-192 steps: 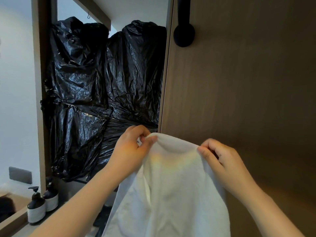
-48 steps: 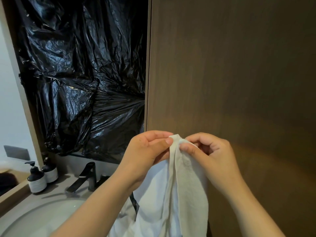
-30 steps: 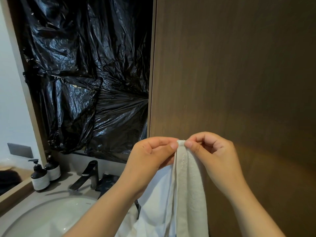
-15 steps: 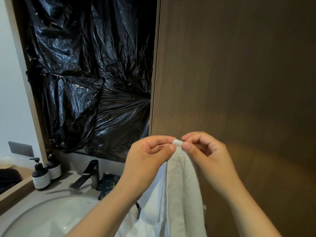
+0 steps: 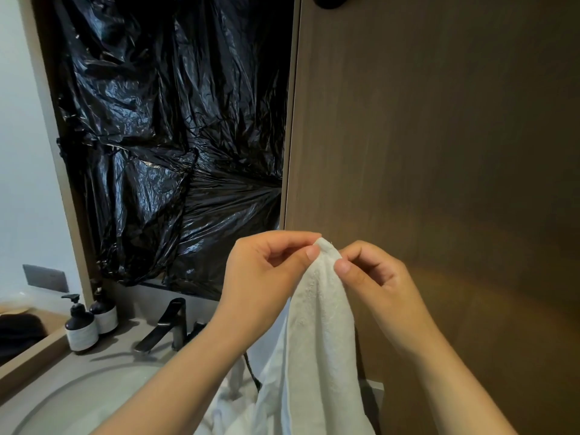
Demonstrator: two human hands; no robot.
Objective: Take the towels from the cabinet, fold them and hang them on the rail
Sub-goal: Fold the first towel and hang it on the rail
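Pinching the white towel [image 5: 317, 334] at its top corner, left hand [image 5: 266, 277] and right hand [image 5: 373, 277] meet lower-center frame. Looks soft, floppy, light; I'd grip corners.

So the towel [image 5: 317, 340] is a white terry one, and it's hanging straight down as a narrow strip, gathered lengthwise. Its top end is getting pinched from both sides. The left hand [image 5: 266, 277] is squeezing it between thumb and forefinger and the right hand [image 5: 373, 284] is doing the same opposite, so only a little nub is poking out above the fingertips. Lower down it's spreading wider and running off the bottom of the shot. More white cloth is bunching up down-left of it, can't tell if it's the same towel.
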